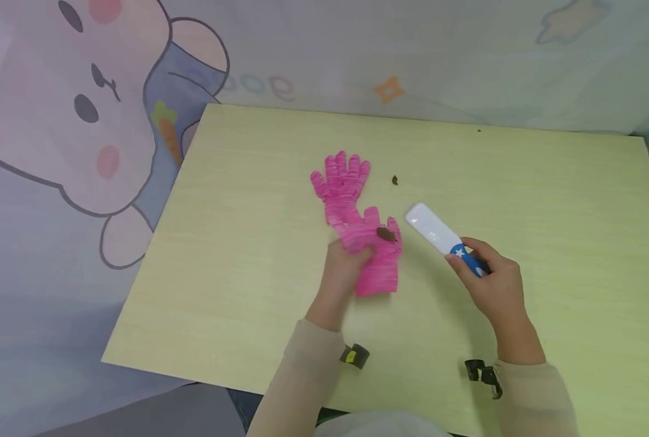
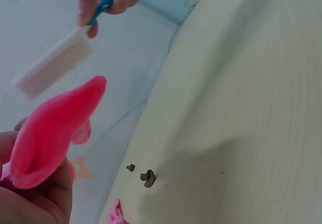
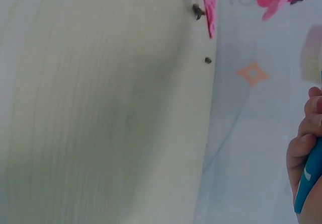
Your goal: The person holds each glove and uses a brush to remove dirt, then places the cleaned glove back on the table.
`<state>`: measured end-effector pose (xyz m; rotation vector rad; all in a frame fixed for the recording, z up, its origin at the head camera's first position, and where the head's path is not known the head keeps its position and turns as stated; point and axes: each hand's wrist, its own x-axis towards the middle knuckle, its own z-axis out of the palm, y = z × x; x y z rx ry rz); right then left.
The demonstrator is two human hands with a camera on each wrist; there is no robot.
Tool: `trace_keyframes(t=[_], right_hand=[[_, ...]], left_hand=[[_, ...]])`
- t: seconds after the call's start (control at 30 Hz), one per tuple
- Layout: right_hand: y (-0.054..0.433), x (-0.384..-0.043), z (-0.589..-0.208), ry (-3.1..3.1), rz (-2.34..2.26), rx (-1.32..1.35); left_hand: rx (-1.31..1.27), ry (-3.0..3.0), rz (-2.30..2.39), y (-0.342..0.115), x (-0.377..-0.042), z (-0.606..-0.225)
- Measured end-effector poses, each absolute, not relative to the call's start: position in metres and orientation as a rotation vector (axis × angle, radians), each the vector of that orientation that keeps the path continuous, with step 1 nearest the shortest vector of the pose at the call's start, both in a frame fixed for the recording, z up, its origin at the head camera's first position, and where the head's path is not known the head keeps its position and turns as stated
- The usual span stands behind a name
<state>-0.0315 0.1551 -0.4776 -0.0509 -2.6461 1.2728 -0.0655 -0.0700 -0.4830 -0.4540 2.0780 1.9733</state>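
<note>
Grip of the left hand is clamped on a raised pink glove, thumb uppermost, cuff toward the person. A brown lump sits on this glove, just beyond the thumb. The right hand has its grip clamped on a brush handle; the white head stands near the glove, apart. Farther out, a second glove and brown fragments lie on the counter.

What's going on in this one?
A person's left hand holds a pink knit glove above the table, with a dark brown clump on it. The right hand grips a white-and-blue brush, whose bristles are apart from the glove. A second pink glove lies on the table, a small dark bit near its fingers.
</note>
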Motion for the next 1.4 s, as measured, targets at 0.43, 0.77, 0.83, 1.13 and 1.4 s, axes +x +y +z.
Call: trace_keyframes(t=[0.43, 0.77, 0.83, 1.13, 1.4], right_hand=[[0.135, -0.033, -0.482, -2.675, 1.107, 0.160], [0.136, -0.034, -0.481, -2.733, 1.048, -0.008], [0.140, -0.035, -0.481, -2.721, 1.057, -0.064], [0.143, -0.033, -0.481, -2.698, 1.315, -0.058], [0.130, -0.030, -0.482, -2.647, 1.166, 0.230]], left_hand=[[-0.354, 2.060, 1.998, -0.064, -0.063, -0.487], [-0.354, 2.109, 1.914, -0.066, -0.065, -0.487], [-0.376, 2.112, 1.919, -0.067, -0.065, -0.485], [-0.383, 1.986, 2.050, -0.071, -0.065, -0.483], [-0.364, 1.987, 2.099, -0.065, -0.063, -0.485]])
